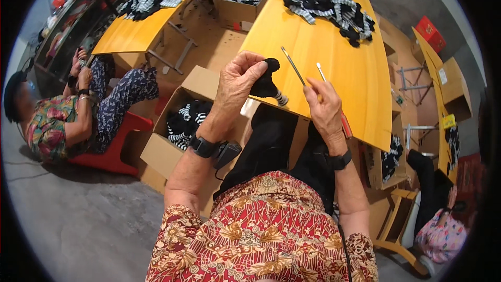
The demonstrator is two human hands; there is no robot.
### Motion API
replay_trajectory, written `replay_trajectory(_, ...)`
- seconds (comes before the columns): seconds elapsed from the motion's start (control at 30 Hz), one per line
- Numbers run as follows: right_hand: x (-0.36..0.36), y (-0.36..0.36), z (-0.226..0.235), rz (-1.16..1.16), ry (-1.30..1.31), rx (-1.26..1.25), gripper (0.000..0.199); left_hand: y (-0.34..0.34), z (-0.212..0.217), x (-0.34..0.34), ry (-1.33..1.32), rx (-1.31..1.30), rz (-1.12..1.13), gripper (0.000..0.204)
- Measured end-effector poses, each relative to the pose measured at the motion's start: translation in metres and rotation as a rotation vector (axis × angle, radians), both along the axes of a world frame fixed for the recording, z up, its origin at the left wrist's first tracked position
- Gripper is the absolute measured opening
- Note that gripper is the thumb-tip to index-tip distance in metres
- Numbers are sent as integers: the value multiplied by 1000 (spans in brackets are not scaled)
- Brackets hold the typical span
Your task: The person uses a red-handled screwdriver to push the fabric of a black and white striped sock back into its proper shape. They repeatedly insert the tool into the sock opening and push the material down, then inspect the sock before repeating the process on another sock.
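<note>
My left hand (237, 81) pinches a small black fabric piece with a striped end (267, 84) above the near edge of the yellow wooden table (339, 62). My right hand (324, 107) grips a thin metal rod (293, 66) and a white-tipped stick (320, 70), both pointing up and away over the table. The two hands are close together, about a hand's width apart. A black garment (271, 141) lies over my lap below them.
A pile of black-and-white striped pieces (326, 2) lies at the table's far end. An open cardboard box (180, 120) with striped pieces stands at my left. Another person sits at left on a red stool (117, 149); a further person sits at lower right. More boxes and a second table (138, 28) stand behind.
</note>
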State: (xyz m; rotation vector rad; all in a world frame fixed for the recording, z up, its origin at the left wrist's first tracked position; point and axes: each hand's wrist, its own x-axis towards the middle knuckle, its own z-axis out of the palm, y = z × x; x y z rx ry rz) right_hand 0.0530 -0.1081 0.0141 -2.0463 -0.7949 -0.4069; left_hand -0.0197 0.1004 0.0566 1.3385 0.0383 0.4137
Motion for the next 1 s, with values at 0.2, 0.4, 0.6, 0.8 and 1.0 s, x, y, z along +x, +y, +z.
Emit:
replay_trajectory(0.2,-20,16,51,349,569,355,19,-17,-4,1,60,45,-250,17)
replay_trajectory(0.4,-16,7,56,328,653,560,12,-36,-9,-2,-37,-57,-278,46)
replay_trajectory(0.6,-9,4,51,342,782,663,11,-52,-36,2,13,-209,-178,29)
replay_trajectory(0.8,32,-21,46,345,701,308,18,-11,-34,4,85,-58,91,15)
replay_trajectory(1.0,174,-88,15,-72,417,27,20,91,-65,-16,238,186,437,13)
